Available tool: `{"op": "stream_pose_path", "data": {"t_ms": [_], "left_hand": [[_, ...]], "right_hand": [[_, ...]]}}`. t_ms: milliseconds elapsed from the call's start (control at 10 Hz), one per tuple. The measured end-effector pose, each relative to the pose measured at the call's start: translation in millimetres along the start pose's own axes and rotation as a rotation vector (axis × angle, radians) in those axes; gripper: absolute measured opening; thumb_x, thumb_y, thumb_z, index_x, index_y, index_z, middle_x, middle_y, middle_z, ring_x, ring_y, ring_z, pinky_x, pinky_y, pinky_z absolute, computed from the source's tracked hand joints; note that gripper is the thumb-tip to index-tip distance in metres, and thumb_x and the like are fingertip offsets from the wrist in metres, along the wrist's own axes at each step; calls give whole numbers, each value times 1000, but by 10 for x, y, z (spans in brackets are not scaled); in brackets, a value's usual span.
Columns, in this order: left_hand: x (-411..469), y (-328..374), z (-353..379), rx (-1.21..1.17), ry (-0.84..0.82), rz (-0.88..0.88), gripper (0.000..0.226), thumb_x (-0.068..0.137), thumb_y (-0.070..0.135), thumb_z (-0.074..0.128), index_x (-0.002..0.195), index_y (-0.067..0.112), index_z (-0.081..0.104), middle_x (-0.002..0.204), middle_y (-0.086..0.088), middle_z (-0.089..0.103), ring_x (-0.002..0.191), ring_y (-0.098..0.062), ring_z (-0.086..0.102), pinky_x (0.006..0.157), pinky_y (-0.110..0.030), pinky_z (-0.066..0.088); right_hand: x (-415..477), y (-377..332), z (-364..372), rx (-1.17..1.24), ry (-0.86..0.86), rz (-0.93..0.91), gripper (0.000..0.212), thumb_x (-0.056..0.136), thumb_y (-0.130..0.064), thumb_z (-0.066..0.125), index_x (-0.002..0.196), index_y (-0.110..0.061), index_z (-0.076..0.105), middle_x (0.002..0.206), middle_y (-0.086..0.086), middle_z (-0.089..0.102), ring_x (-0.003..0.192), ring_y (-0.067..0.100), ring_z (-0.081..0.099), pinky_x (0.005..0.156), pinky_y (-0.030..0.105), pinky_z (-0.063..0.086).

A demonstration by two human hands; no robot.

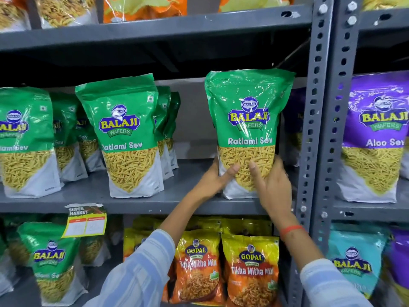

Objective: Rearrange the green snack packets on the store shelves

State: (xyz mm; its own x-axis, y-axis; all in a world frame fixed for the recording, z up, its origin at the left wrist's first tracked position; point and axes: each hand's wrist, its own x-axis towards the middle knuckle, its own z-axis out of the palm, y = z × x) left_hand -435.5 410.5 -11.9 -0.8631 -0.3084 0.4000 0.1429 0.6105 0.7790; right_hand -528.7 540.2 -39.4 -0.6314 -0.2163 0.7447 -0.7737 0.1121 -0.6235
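Observation:
A green Ratlami Sev packet (246,120) stands upright at the right end of the grey middle shelf (93,201). My left hand (218,177) grips its lower left side and my right hand (273,181) grips its lower right side, thumbs on its front. More green packets stand on the same shelf: one in the middle (127,134) with others behind it (166,120), and another at the far left (24,140) with more behind. A further green packet (52,260) stands on the shelf below.
A perforated grey upright post (314,129) rises just right of the held packet. Purple Aloo Sev packets (376,134) fill the neighbouring bay. Yellow-orange Gopal packets (250,269) sit below. A yellow price tag (85,220) hangs from the shelf edge.

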Motion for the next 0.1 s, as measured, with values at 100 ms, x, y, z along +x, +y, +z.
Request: {"op": "stream_pose_path", "data": {"t_ms": [100], "left_hand": [[-65, 22, -3, 135, 247, 16, 104, 62, 88, 39, 145, 27, 20, 152, -3, 36, 136, -22, 37, 113, -47, 32]], "right_hand": [[-138, -48, 165, -352, 198, -189, 85, 92, -64, 37, 145, 1, 26, 151, 26, 35, 133, 40, 42, 104, 55, 41]]}}
